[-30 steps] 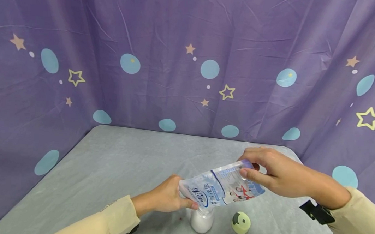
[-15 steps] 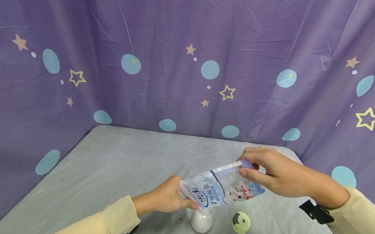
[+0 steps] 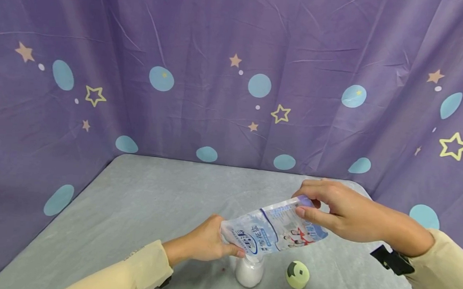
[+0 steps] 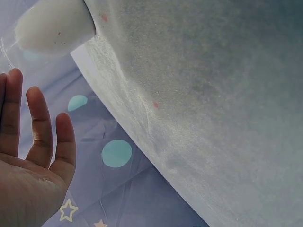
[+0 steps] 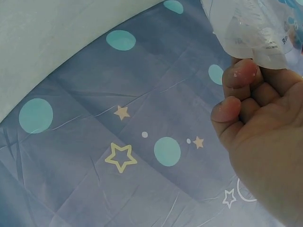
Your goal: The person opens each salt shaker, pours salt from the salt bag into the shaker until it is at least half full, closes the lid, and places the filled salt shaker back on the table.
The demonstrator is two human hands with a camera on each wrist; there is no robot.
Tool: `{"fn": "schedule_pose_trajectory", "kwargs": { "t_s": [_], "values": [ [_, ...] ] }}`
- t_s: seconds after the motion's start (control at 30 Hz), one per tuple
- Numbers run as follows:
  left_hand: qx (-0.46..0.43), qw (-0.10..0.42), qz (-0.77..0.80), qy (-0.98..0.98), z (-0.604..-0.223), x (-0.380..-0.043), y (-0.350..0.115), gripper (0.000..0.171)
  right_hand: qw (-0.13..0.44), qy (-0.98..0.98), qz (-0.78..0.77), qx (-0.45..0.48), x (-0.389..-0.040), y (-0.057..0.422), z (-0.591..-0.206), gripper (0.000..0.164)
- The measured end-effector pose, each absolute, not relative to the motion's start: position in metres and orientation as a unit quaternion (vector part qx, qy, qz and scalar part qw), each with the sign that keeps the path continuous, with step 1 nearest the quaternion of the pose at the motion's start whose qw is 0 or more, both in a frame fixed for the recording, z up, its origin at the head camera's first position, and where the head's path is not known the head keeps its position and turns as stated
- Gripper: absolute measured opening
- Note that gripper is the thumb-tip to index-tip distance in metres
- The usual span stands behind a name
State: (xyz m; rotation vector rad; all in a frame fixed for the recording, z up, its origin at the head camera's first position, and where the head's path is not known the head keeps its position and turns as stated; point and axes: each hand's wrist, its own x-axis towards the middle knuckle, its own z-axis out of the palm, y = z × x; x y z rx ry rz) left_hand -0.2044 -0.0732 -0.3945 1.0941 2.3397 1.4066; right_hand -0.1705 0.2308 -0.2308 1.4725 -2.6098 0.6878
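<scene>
A blue, white and clear plastic salt bag (image 3: 271,227) is tilted, its left end low over a glass jar (image 3: 249,273). My left hand (image 3: 206,243) pinches the bag's lower left end, thumb on top, the other fingers mostly hidden beneath. At the raised right end, my right hand (image 3: 339,211) grips the bag between thumb and curled fingers. White grains fill much of the upright jar, whose mouth is hidden behind the bag. The left wrist view shows the jar's white contents (image 4: 56,27) beyond my fingertips. In the right wrist view the bag's crumpled edge (image 5: 260,45) sits in my fingers.
A round pale green lid (image 3: 297,275) with a dark green patch lies on the table right of the jar. A grey cloth covers the table (image 3: 166,193), with a tiny red speck left of the jar. Purple patterned curtains (image 3: 221,39) hang behind and beside it.
</scene>
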Motion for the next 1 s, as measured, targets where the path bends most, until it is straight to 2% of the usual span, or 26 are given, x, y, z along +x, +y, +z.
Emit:
{"fn": "schedule_pose_trajectory", "kwargs": {
  "t_s": [1.0],
  "values": [
    [0.382,0.102,0.485,0.781,-0.4019,-0.2066,-0.0737,0.028,0.047,-0.842,0.241,0.480,-0.1713,0.2289,-0.2342,0.014]
  ]
}}
